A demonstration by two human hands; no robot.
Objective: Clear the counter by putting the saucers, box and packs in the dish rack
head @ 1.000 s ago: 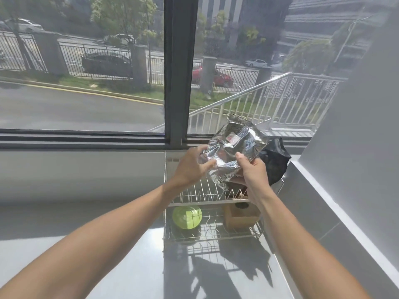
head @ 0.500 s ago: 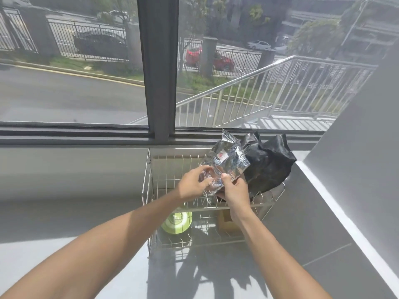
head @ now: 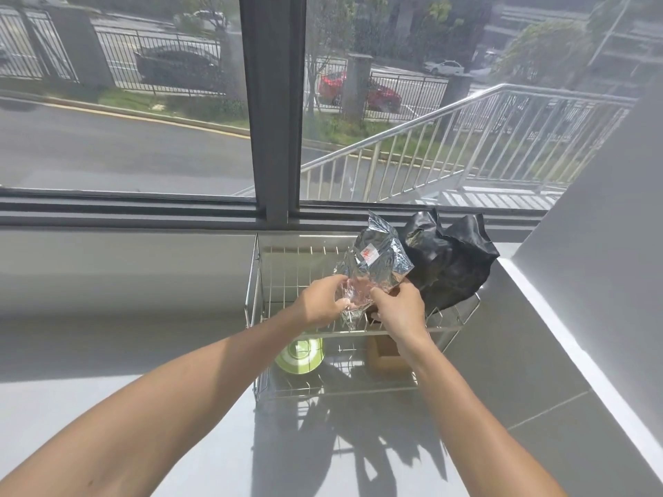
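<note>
From the head camera, you are looking down at a wire rack (head: 255, 281) that stands on the counter (head: 143, 399) under the window (head: 272, 102), at about 12 o'clock from you.

Your left hand (head: 321, 304) and right hand (head: 398, 312) meet over the rack's upper tier. Both are closed on the lower end of the silver pack (head: 376, 261): the left fingers curl around its crumpled bottom corner from 9 o'clock, and the right thumb and fingers pinch it from 3 o'clock. The pack stands tilted, its top end leaning toward 1 o'clock, with a small red-and-white label facing you. Its bottom edge is at the level of the upper tier's wires; whether it rests on them you cannot tell.

Just behind the silver pack, at 2 o'clock from your hands, the black pack (head: 452, 260) sits crumpled on the upper tier, against the rack's right rear corner and touching the silver pack.

On the lower tier, a green saucer (head: 299, 355) lies at 7 o'clock from your hands, partly hidden by your left forearm. The brown box (head: 382, 355) stands at 5 o'clock, half covered by your right wrist.

The rack throws a dark shadow on the counter toward you.
</note>
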